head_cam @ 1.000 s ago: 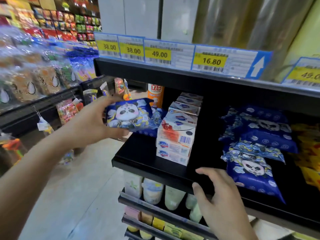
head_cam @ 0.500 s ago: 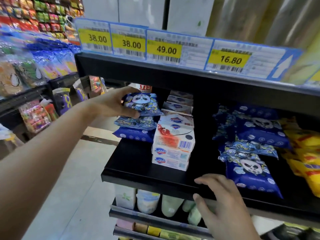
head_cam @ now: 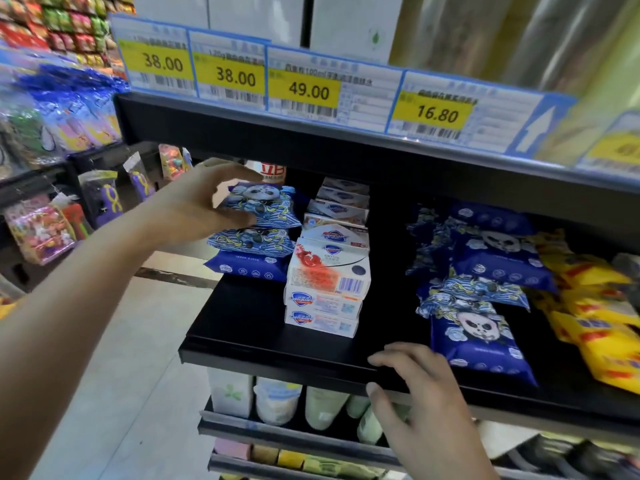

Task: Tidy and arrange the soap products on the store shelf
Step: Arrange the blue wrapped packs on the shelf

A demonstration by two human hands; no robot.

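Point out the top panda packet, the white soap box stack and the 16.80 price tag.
top panda packet (head_cam: 265, 202), head view, front face
white soap box stack (head_cam: 323, 306), head view, lower box
16.80 price tag (head_cam: 437, 112), head view, yellow panel

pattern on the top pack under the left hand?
Blue and white wavy print with a panda face, on the top pack; head view, the only one.

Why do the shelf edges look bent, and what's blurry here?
Head view: the wide-angle lens bows the black shelf and price tags; the aisle goods at left are smeared and soft; the white soap boxes read fairly sharp; the shelf interior sits in deep shadow.
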